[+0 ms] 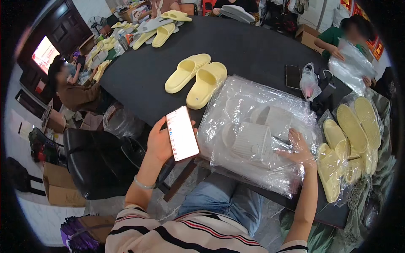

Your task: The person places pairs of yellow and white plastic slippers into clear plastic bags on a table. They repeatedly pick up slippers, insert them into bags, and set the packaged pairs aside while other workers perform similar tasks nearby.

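My left hand (159, 142) is closed around a smartphone (182, 134) whose bright screen faces up, held just off the table's near edge. My right hand (298, 148) lies with fingers spread on a stack of clear plastic bags (236, 90). A pair of white slippers (253, 137), inside clear plastic, rests on top of that stack beside my right fingers. Past the phone sits a pair of pale yellow slippers (206, 84), unwrapped, side by side on the dark table. Several bagged yellow slippers (352, 130) lie just right of my right hand.
Piled yellow and grey slippers (162, 31) cover the table's far left. A dark phone (292, 76) and a small knotted plastic bag (310, 84) lie beyond the stack. One person (78, 88) sits left; another at far right holds a plastic sheet (350, 63). A black chair (93, 162) stands left.
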`<state>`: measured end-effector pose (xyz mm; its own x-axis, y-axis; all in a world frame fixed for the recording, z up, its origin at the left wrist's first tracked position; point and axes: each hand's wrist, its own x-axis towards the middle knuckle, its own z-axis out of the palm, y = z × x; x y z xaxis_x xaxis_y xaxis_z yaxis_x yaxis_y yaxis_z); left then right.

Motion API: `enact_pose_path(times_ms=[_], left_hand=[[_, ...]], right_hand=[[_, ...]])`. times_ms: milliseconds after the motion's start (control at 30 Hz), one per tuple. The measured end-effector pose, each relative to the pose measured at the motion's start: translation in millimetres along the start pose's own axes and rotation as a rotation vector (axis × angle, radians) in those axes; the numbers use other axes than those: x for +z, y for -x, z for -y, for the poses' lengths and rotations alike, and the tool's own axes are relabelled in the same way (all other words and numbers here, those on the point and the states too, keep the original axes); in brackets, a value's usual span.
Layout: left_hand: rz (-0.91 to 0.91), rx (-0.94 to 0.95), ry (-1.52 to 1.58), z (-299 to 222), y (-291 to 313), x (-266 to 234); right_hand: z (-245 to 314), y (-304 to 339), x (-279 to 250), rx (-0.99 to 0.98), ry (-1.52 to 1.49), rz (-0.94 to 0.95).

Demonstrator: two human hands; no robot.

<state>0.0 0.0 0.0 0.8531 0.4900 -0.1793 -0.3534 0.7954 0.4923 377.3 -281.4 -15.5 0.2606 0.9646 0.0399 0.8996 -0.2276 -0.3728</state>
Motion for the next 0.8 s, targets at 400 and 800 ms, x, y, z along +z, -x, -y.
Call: enact_pose_path(times_ms=[400,800], left_hand=[[-0.154,0.312,0.441,-3,33,-52],[-0.017,0.158,-0.101,20,56,-64]], right_hand=[[-3,-2,-5,-0.212,-0.049,-0.147],[-12,-5,8,-0.248,-0.037,-0.182]])
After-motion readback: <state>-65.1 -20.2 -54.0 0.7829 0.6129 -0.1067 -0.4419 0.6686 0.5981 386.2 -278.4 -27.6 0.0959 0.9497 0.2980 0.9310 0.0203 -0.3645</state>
